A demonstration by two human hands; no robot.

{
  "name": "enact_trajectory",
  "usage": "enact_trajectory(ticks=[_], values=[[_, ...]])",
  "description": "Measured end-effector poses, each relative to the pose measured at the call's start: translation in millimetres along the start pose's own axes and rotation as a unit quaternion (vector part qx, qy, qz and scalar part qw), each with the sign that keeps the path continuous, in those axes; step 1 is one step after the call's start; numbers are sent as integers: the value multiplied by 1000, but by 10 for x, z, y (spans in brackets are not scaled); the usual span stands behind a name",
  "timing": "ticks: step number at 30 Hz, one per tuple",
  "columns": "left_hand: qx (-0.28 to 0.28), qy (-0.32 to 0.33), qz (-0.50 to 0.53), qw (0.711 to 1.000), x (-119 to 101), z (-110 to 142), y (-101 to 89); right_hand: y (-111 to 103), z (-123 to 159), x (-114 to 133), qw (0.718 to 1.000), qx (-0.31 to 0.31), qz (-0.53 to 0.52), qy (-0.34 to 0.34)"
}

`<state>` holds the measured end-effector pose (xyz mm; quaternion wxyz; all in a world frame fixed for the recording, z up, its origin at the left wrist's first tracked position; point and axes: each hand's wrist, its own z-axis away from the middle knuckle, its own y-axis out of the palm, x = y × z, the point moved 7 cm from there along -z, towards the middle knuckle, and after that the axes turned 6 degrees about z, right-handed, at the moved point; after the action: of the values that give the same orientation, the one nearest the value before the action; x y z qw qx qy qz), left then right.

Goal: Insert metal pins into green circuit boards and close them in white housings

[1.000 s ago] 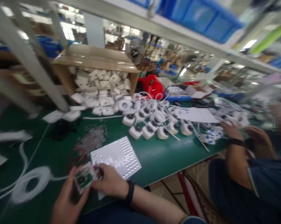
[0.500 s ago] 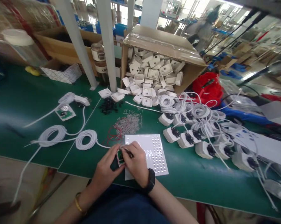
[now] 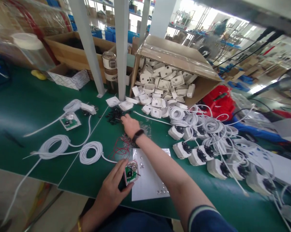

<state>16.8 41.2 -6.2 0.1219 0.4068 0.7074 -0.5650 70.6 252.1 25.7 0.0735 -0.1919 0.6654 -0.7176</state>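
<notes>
My left hand (image 3: 113, 190) is closed around a small white housing with a green circuit board (image 3: 131, 171) inside, held at the near table edge over a white sheet (image 3: 149, 185) dotted with small shiny parts. A white cable runs from the housing to a coil (image 3: 91, 152). My right hand (image 3: 130, 125) is stretched far forward, fingertips pinching at a heap of small black parts (image 3: 113, 115); what it grips is too small to name. A pile of thin metal pins and red wires (image 3: 123, 143) lies under my forearm.
A tipped cardboard box (image 3: 174, 58) spills white plastic shells (image 3: 160, 90). Several wired white units (image 3: 203, 145) crowd the right. Another coil (image 3: 54, 146) and an open unit (image 3: 70, 120) lie on the green mat at left. Two grey posts (image 3: 121, 48) and a bottle (image 3: 111, 71) stand behind.
My right hand left the housing and reached forward to the black parts. The left hand keeps the housing, now face up. The view steadied and shifted slightly.
</notes>
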Motion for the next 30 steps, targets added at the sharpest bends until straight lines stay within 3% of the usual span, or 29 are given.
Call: enact_trajectory(ticks=[4,6,9,12,14,16,18,21,25,30], values=[[16,-7,17,1000,-15,-25,3,-13,128,-137,1000,-3,-17,18],[19,-20,29,999,2,-29,13,-129,367,-269,993,-43,-102,31],[33,-43,45,998,35,-21,42,-283,993,-430,937,-99,-329,57],[44,-64,58,995,57,-14,64,-160,1680,-357,863,0,-499,79],[47,-75,68,994,63,-15,72,-89,1999,-225,849,36,-524,61],[49,-84,74,992,67,-22,81,-49,2141,-164,866,-1,-496,64],[46,-85,76,992,64,-32,82,-28,2155,-136,891,-78,-442,65],[25,-72,77,994,36,-41,49,3,2093,-36,925,-152,-349,15],[18,-68,98,993,-7,-16,14,24,2069,112,957,-139,-241,-83],[20,-72,151,986,-74,-54,-48,-12,2134,207,963,-152,-110,-194]])
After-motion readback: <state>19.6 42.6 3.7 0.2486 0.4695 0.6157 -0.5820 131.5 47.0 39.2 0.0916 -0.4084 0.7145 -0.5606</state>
